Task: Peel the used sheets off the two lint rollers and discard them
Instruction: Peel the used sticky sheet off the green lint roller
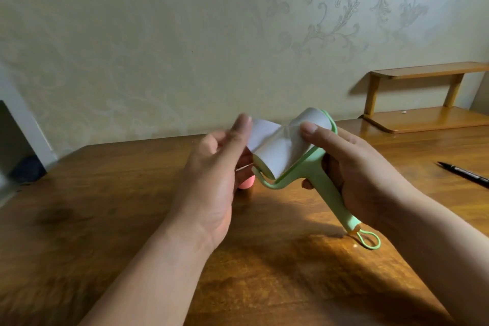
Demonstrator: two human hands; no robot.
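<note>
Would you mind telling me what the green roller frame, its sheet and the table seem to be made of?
Green lint roller frame: likely moulded plastic, a smooth matte pastel surface with rounded edges.
White sheet: thin paper-like film, bending as the left hand pulls it.
Table: wood or wood veneer, with visible grain and a glossy sheen.
</note>
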